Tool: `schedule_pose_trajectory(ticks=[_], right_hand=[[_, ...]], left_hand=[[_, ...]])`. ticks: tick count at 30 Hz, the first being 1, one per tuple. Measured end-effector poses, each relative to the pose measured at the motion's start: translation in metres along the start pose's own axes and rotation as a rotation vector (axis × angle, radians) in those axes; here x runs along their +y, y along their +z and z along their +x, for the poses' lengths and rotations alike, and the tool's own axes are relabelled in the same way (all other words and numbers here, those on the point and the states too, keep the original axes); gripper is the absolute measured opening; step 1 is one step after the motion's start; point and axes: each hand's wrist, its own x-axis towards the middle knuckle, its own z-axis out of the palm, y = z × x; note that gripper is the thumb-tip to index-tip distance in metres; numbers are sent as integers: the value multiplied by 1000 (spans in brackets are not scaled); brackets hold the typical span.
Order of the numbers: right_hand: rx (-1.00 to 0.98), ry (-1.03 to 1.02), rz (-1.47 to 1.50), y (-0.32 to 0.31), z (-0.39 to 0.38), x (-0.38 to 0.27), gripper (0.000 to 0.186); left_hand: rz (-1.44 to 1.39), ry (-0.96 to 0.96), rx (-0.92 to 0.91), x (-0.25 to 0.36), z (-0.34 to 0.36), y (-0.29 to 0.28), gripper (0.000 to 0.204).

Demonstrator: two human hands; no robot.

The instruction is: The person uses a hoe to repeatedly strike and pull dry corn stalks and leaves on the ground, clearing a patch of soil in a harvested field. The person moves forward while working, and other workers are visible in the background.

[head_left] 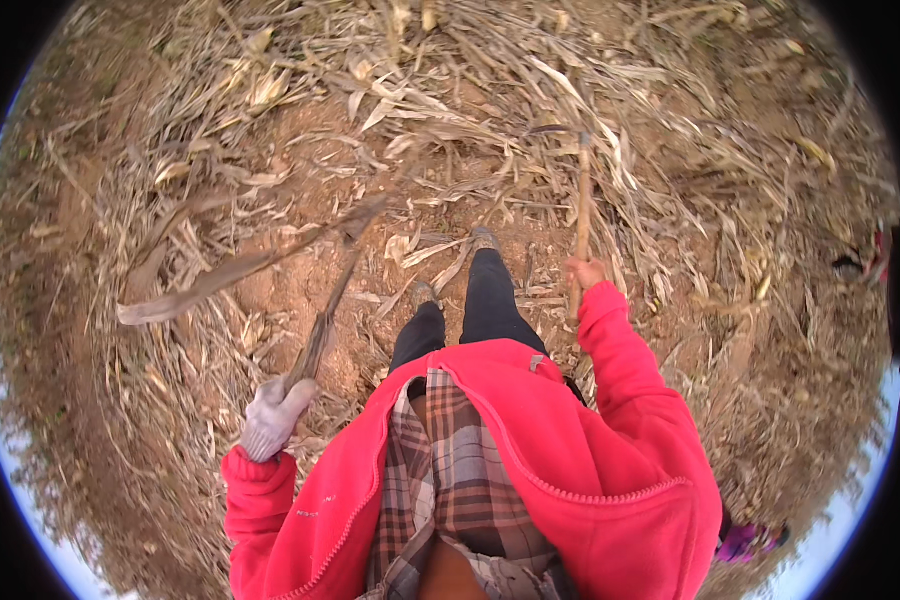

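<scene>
My left hand [278, 410], in a pale knitted glove, grips a dry brown stalk [322, 325] with long withered leaves [210, 285] that reach up and to the left over the soil. My bare right hand [585, 272] is closed around the long wooden handle [582, 200] of a tool with a dark, narrow metal blade [555, 129] at its far end, held out to my right over the strewn dry leaves.
Dry stalks and husks [450, 90] are strewn over reddish soil [310, 180] around me. My shoes [485, 238] are on the ground below. A person [755, 540] in purple shows at the lower right rim, and something red and dark [875, 260] at the right edge.
</scene>
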Motion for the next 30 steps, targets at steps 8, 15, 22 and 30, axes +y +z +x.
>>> schedule_pose_trajectory(ticks=[8,15,22,30], right_hand=[[128,24,-195,-2,-127,119,21],[233,148,85,-3,-167,203,16],[373,167,294,-5,-232,289,16],[526,210,538,-6,-322,402,16]], left_hand=[[400,309,20,-35,20,-43,38],[766,811,-34,16,-8,-32,34],[958,1565,-221,83,-40,34,32],[1222,1964,-553,130,-106,158,34]])
